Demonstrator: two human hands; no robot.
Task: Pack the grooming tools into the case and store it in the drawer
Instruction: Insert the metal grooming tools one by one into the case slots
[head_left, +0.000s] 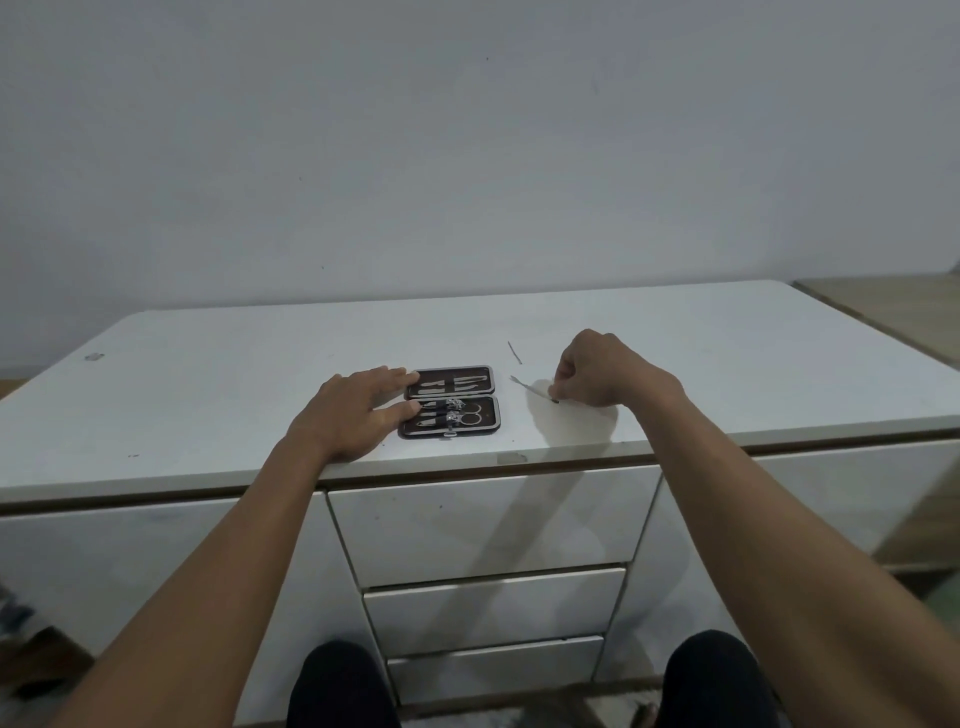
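The case (450, 401) lies open and flat on the white desk (208, 374), near the front edge, its two dark halves one behind the other with the hinge running left to right. So its long axis runs side to side. Each half has a pale rim and holds small metal tools under straps; the near half shows two clippers and a pair of scissors with the ring handles to the right. No writing or brand is readable on it.

The left hand (353, 415) rests flat on the desk, fingers spread, with the fingertips touching the case's left edge and holding nothing.

The right hand (597, 371) is curled, thumb and fingers pinched on one end of a thin metal tool (527, 387) just right of the case. The tool lies low over the desk, its free tip pointing left and away. A second thin pick (515, 353) lies loose farther back, angled front to back. Three drawers (493, 519) sit shut below.
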